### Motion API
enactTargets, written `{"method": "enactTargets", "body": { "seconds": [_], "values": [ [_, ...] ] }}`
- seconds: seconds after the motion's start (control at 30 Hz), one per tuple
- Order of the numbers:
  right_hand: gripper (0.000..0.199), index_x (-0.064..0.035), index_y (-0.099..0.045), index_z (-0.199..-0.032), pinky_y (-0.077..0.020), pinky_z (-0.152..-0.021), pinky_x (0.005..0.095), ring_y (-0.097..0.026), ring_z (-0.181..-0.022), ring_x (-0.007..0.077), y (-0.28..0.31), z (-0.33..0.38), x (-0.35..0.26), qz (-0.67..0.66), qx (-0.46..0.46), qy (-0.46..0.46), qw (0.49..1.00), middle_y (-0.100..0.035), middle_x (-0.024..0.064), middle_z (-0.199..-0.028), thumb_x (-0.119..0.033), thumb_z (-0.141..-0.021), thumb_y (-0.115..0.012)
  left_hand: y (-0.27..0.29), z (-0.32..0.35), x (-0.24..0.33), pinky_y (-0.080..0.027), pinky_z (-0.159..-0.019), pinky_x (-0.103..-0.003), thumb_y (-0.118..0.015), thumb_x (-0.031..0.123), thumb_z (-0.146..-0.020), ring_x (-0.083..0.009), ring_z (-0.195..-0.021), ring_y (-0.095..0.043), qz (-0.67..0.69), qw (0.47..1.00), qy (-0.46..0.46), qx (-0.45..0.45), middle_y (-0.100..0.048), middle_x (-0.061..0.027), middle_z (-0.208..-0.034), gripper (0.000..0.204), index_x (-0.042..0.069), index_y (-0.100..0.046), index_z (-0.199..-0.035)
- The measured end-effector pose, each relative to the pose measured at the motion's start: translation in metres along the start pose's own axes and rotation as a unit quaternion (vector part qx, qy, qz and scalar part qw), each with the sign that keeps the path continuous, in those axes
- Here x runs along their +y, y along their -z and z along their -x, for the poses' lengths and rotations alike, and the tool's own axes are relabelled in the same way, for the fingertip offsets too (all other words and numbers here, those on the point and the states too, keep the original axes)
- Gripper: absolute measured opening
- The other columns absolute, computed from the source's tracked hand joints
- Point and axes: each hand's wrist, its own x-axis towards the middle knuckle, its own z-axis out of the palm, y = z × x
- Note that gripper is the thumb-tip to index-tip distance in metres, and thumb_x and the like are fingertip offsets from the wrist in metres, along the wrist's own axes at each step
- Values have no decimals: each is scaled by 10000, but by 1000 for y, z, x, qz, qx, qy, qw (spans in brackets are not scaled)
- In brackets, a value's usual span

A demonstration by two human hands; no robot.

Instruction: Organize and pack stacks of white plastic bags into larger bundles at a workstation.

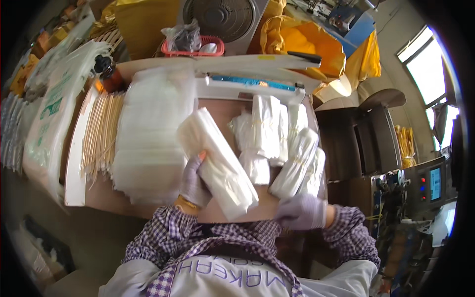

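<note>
My left hand, in a pale grey glove, grips a folded bundle of clear plastic bags from its left side, thumb on top. The bundle is tilted above the table's front part. By the front edge, my gloved right hand is apart from that bundle and smeared by motion, so its fingers do not show clearly. Just beyond it lie several bundles of plastic bags, some with a thin band around the middle. Left of my left hand is a broad stack of flat clear plastic bags.
Thin tan strands hang in a row beside the bag stack. A dark bottle stands at the back left. Behind the table are a pink basket, a fan and a yellow sack. A machine with a screen is at right.
</note>
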Motion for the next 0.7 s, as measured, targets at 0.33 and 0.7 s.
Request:
{"method": "enactTargets", "body": {
  "seconds": [0.33,0.7],
  "values": [
    [218,-62,-590,-992,-457,-526,215,-584,-601,148,316,-79,150,-118,538,-243,798,-591,75,-857,-91,-803,-486,2,-13,-17,-467,-833,-382,-666,275,-718,-256,-937,-538,-31,994,99,43,-533,-115,-1008,592,14,-395,-1176],
    [416,93,-476,-1112,-456,-721,281,-543,-825,175,74,-87,75,-78,195,-292,933,-529,109,-1069,-145,-782,-561,19,-20,-16,-459,-773,-292,-642,176,-759,-178,-874,-542,-76,995,46,54,-557,-88,-943,407,-7,-482,-1087]
  ]
}}
